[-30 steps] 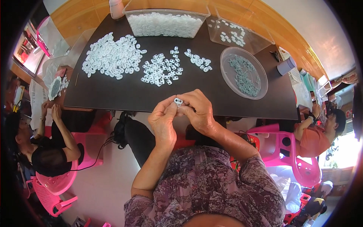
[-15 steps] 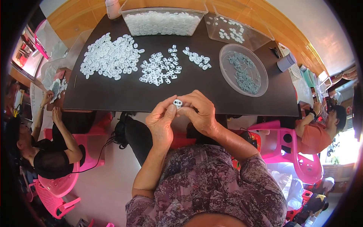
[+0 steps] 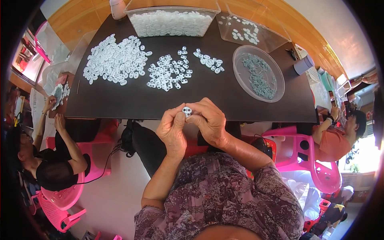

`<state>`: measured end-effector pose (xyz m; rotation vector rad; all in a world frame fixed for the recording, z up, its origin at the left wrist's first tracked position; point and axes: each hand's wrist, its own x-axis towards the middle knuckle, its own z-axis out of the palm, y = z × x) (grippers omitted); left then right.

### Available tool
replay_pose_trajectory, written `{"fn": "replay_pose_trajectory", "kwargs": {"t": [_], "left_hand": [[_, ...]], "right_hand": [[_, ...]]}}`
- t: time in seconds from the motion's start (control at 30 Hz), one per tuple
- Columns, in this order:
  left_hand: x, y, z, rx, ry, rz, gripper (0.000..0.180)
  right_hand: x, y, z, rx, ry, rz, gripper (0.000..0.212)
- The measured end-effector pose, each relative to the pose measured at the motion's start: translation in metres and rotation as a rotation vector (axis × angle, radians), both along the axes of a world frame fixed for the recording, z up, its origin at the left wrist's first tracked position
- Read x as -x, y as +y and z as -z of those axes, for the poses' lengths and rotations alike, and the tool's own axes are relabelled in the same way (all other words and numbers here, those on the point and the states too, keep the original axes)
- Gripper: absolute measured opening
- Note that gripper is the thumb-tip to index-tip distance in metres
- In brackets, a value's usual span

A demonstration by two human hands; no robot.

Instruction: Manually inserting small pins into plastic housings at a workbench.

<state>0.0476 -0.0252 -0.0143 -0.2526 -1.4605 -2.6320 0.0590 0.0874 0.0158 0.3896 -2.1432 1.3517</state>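
Just off the table's near edge, my left hand (image 3: 172, 130) and my right hand (image 3: 210, 122) meet at the fingertips. Both are closed on one small white plastic piece (image 3: 187, 109) with two dark round holes facing up. Thumbs press it from the near side, and fingers cover its sides, so whether it is one part or two joined cannot be told. Beyond the hands lies a pile of squarish white two-hole pieces (image 3: 166, 74). A larger heap of oval white pieces (image 3: 114, 60) is to its left, and a small group of oval pieces (image 3: 209, 62) to its right.
A round clear tray (image 3: 239, 82) holds many thin grey-green screw-like parts (image 3: 260, 78). Along the back stand a clear bin (image 3: 172, 8) full of white pieces and another clear bin (image 3: 276, 44) with fewer. A grey-lilac cup (image 3: 303, 65) is far right. Co-workers sit at both sides.
Both hands stay on the white piece, which has tilted slightly and sits a touch lower and further left. The piles and trays have not moved.
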Motion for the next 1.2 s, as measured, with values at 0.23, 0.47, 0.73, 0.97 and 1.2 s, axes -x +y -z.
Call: {"fn": "replay_pose_trajectory", "kwargs": {"t": [0.23,0.47,0.73,0.97,1.2], "left_hand": [[-0.004,0.003,-0.002,-0.032,-0.027,-0.021,0.021],[-0.003,0.000,-0.002,-0.001,-0.052,-0.039,0.021],[-0.007,-0.003,-0.011,-0.028,-0.011,-0.001,0.023],[-0.007,0.001,-0.009,-0.034,0.010,-0.027,0.023],[-0.010,0.003,-0.005,0.114,0.084,-0.103,0.024]], "right_hand": [[0.002,-0.002,0.008,-0.064,0.107,0.038,0.028],[0.002,-0.007,0.006,-0.084,0.088,0.023,0.031],[0.001,-0.007,0.004,-0.056,0.098,0.022,0.032],[0.000,-0.014,0.005,-0.066,0.123,0.071,0.028],[0.005,-0.015,0.008,-0.132,0.266,0.109,0.021]]}}
